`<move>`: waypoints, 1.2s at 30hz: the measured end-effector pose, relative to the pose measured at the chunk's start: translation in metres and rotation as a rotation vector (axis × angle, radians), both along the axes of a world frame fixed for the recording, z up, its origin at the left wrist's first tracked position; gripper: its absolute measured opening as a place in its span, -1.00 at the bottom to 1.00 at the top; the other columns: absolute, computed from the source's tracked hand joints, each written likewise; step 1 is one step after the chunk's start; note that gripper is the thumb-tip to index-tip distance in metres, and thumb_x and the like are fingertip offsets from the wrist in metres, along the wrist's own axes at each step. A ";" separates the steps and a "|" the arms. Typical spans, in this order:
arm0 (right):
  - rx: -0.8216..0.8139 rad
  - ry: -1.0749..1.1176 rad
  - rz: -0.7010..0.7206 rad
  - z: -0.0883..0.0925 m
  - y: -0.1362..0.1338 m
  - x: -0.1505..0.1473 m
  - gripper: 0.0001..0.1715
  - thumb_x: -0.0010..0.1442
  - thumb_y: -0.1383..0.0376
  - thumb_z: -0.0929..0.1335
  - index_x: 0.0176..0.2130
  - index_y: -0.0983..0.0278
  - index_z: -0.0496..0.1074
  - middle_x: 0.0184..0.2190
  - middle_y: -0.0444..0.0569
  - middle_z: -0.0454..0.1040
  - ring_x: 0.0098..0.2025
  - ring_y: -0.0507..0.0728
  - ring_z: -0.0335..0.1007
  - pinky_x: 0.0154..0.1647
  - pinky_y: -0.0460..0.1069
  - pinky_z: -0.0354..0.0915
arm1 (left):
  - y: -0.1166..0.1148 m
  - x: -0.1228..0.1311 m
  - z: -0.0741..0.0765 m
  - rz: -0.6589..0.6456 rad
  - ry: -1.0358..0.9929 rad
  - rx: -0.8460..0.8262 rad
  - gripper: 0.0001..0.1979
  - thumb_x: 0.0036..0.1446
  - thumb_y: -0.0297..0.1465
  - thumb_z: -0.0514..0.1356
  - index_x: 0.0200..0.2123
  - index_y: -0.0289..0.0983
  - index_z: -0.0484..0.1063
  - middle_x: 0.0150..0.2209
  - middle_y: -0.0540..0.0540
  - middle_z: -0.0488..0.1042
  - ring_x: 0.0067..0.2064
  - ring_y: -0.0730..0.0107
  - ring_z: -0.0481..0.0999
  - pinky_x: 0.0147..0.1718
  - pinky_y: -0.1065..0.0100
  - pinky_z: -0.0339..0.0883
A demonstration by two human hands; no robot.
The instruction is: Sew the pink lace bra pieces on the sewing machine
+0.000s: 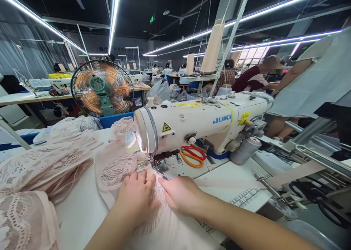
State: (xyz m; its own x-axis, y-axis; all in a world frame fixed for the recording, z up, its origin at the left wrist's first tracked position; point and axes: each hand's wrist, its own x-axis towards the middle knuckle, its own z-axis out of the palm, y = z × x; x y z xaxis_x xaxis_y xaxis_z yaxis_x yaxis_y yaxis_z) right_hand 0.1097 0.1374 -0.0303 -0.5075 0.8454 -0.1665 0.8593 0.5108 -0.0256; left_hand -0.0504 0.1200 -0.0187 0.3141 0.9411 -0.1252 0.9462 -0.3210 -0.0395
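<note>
Pale lace (pixel 158 209), ungripped beneath spread left fingers (pixel 142 177); under curled right fingers (pixel 168 186), hold unclear.

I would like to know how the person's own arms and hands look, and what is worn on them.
The left grip and right grip are ordinary human hands without gloves. No ring, watch or bracelet shows. The left forearm and right forearm are bare, with no sleeve in view.

Pale pink lace pc (pixel 165 226), flat on wht tbl (pixel 74 220), far end at sewing mach (pixel 175 122)
</note>
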 end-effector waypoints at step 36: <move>-0.032 0.102 0.149 0.001 -0.004 0.031 -0.82 0.21 0.23 0.17 -0.25 0.19 0.31 -0.41 -0.07 0.45 -0.47 0.07 0.25 -0.55 -0.05 -0.18 | -0.020 0.013 0.019 0.269 0.004 -0.206 -0.11 -0.11 -0.13 0.25 0.27 -0.33 0.08 0.30 -0.36 0.03 0.27 -0.16 0.09 -0.06 -0.10 0.33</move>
